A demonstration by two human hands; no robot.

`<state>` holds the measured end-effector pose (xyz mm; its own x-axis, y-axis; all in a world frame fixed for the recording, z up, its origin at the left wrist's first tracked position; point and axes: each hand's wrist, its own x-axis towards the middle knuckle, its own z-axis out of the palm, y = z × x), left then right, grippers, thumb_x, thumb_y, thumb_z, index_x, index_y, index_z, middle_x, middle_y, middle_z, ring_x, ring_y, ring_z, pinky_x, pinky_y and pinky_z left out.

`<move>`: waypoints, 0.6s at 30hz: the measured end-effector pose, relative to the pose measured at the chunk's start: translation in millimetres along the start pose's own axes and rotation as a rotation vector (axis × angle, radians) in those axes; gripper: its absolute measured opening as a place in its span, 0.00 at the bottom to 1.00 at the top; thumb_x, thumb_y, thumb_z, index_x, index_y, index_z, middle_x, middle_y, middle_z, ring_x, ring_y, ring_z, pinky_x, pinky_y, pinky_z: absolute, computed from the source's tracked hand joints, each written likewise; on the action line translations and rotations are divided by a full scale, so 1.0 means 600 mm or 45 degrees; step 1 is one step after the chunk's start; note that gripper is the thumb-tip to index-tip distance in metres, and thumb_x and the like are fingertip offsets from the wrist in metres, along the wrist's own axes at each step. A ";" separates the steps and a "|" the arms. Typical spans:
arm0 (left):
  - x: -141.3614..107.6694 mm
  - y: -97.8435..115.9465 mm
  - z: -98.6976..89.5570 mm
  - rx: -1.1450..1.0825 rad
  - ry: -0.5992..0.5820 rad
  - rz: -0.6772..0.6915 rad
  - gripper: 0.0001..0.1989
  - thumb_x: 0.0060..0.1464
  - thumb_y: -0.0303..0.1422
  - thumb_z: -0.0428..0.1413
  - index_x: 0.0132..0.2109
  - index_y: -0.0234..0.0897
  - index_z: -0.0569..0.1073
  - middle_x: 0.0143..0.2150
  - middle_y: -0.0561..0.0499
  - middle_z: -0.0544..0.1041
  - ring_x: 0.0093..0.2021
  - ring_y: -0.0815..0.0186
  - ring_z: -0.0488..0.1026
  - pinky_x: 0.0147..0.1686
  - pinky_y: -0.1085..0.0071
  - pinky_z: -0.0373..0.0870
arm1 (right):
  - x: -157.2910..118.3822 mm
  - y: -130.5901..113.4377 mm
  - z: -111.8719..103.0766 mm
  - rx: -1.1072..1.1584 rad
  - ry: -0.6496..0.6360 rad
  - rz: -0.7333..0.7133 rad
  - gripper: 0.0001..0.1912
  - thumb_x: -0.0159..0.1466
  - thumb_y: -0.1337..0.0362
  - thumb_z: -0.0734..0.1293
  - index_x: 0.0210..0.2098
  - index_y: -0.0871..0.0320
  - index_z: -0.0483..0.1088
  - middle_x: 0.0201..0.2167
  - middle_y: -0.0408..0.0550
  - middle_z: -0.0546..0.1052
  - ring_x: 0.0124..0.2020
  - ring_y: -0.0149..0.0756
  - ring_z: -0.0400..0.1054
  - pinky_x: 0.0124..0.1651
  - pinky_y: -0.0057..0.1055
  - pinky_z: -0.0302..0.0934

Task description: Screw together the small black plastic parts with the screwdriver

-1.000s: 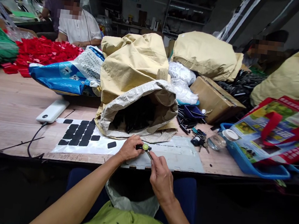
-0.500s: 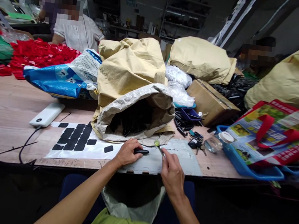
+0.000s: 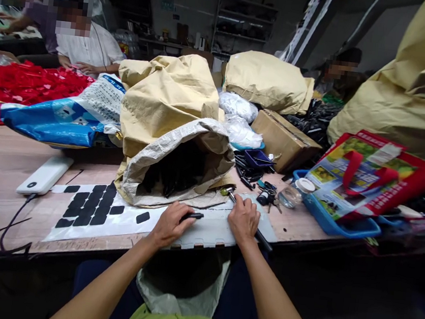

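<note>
My left hand (image 3: 173,222) is closed round a short black tube-like piece (image 3: 193,216), whose tip points right over a grey board (image 3: 212,229). In my right hand (image 3: 244,218) is a slim hammer-like tool (image 3: 265,241) with a metal shaft, a dark grip and a small yellow-green head. The head lies up by the mouth of a sack (image 3: 183,131), while the grip sticks out behind my hand over the table edge. Dark pieces fill the shaded inside of the sack. A sheet of black rounded stickers (image 3: 87,209) lies left of my left hand.
A white power bank (image 3: 45,176) with a cable lies at left. Keys (image 3: 274,202), a clear jar (image 3: 291,195) and a blue basket (image 3: 339,220) under a printed bag stand at right. Below the table edge, a pale open bag (image 3: 173,301) sits between my legs. Co-workers sit across the table.
The view has swung to the right. My right hand has turned over the tool, so its dark grip now shows behind the hand. My left hand still holds the black piece.
</note>
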<state>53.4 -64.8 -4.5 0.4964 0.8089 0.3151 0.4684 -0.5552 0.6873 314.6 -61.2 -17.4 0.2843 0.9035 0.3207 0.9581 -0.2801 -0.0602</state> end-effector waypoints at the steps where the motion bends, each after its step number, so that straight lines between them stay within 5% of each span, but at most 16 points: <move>1: -0.016 0.017 0.001 -0.013 -0.038 0.048 0.12 0.67 0.40 0.53 0.50 0.39 0.75 0.43 0.46 0.78 0.43 0.59 0.72 0.46 0.63 0.65 | 0.000 0.001 0.000 -0.003 -0.003 -0.003 0.19 0.70 0.64 0.62 0.59 0.51 0.70 0.44 0.53 0.71 0.46 0.44 0.60 0.43 0.37 0.49; 5: -0.107 0.062 0.041 -0.073 -0.414 0.125 0.13 0.67 0.42 0.53 0.52 0.43 0.75 0.42 0.49 0.80 0.42 0.61 0.76 0.45 0.66 0.66 | 0.001 0.005 0.004 -0.004 0.011 -0.004 0.19 0.71 0.64 0.61 0.60 0.52 0.70 0.45 0.53 0.71 0.46 0.44 0.60 0.43 0.37 0.48; 9: -0.183 0.041 0.114 0.028 -0.655 -0.280 0.15 0.69 0.43 0.47 0.51 0.44 0.75 0.42 0.50 0.81 0.44 0.59 0.79 0.45 0.66 0.70 | -0.001 0.005 0.006 0.004 0.040 -0.010 0.19 0.70 0.65 0.61 0.59 0.52 0.70 0.44 0.53 0.71 0.46 0.44 0.61 0.43 0.37 0.47; 11: -0.199 0.028 0.135 0.126 -0.786 -0.458 0.17 0.67 0.41 0.49 0.59 0.45 0.72 0.48 0.46 0.81 0.49 0.54 0.79 0.49 0.61 0.72 | -0.002 0.005 0.005 0.005 0.055 -0.017 0.19 0.70 0.65 0.61 0.59 0.52 0.71 0.44 0.52 0.71 0.46 0.44 0.61 0.42 0.37 0.47; 15: -0.170 0.047 0.101 0.055 -0.993 -0.423 0.30 0.54 0.39 0.63 0.64 0.43 0.71 0.55 0.41 0.80 0.52 0.48 0.78 0.50 0.58 0.73 | -0.001 0.006 0.006 0.002 0.074 -0.031 0.19 0.70 0.65 0.62 0.58 0.52 0.71 0.43 0.52 0.71 0.45 0.44 0.61 0.41 0.37 0.47; 18: -0.093 0.066 0.026 -0.294 -0.819 -0.265 0.15 0.60 0.42 0.58 0.50 0.43 0.80 0.42 0.50 0.83 0.42 0.59 0.80 0.43 0.68 0.73 | 0.000 0.006 0.007 -0.006 0.084 -0.034 0.18 0.70 0.65 0.62 0.58 0.53 0.71 0.43 0.52 0.71 0.45 0.44 0.61 0.41 0.37 0.46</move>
<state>55.6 -134.8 -5.3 0.7798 0.5793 -0.2372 0.4687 -0.2892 0.8347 318.4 -60.9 -21.7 0.2554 0.8874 0.3838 0.9651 -0.2577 -0.0464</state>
